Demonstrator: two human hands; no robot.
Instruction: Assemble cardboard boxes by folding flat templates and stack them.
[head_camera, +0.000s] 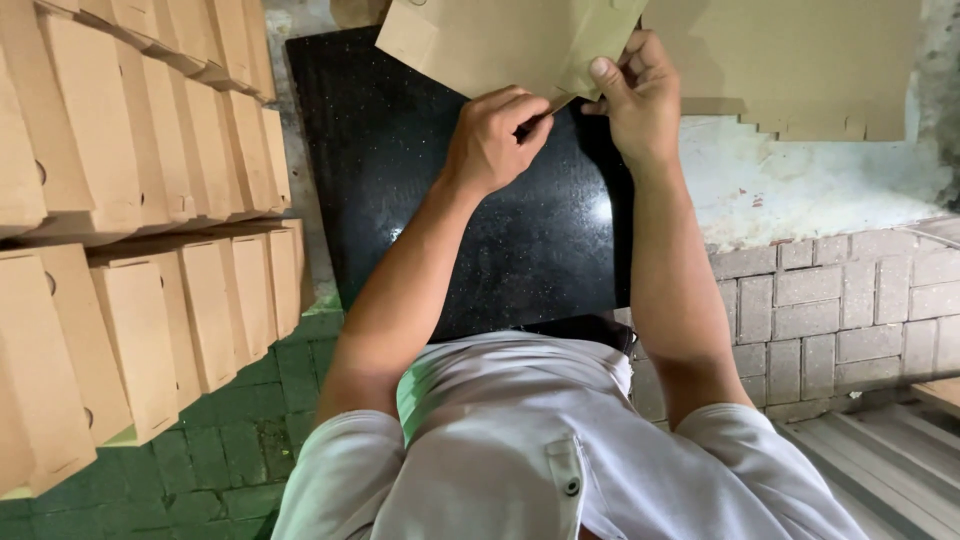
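Note:
A flat brown cardboard box blank (480, 40) lies at the far edge of a black speckled stone slab (400, 190). My left hand (495, 135) pinches a flap at the blank's near edge with fingers curled shut on it. Right beside it, my right hand (635, 95) grips the same near edge, thumb on top. The two hands almost touch. The upper part of the blank runs out of view at the top.
Rows of folded brown cardboard boxes (150, 190) are stacked along the left. A pile of flat cardboard sheets (800, 60) lies at the top right on a rough pale surface. Grey paving bricks (840, 300) are on the right, green ones (250, 440) at lower left.

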